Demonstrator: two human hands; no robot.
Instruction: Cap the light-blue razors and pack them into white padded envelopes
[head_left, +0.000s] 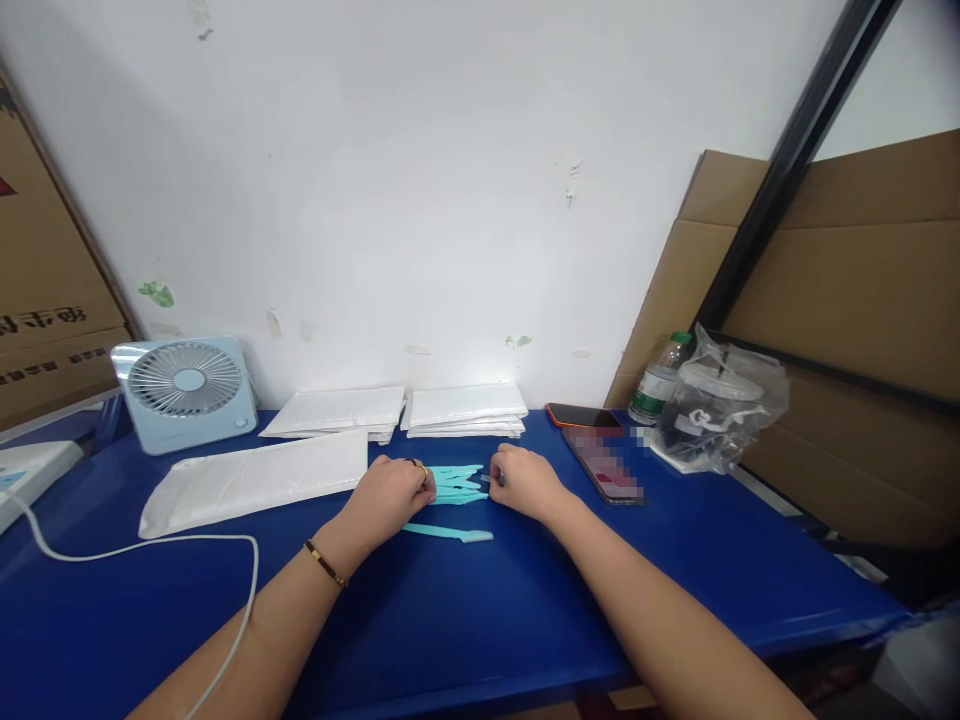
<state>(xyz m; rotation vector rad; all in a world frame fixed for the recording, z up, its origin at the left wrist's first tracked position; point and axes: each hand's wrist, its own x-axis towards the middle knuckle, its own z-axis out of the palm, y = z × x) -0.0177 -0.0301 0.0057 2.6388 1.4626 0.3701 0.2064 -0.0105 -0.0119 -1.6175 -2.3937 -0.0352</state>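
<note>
Both my hands rest on a blue table (480, 620) around a small bunch of teal plastic sticks (456, 484). My left hand (390, 493), with rings and a thin bracelet at the wrist, pinches the bunch at its left end. At the other end, the fingertips of my right hand (523, 482) close on the sticks. One more teal stick (448, 533) lies loose on the table just in front of the bunch.
A long white bag (255, 478) lies left of my hands, with two stacks of white bags (465, 408) by the wall. A small blue fan (185, 388) and a white cable (150, 548) are at left. Two phones (604, 462), a bottle (660, 378) and a plastic-wrapped jar (716, 408) stand at right.
</note>
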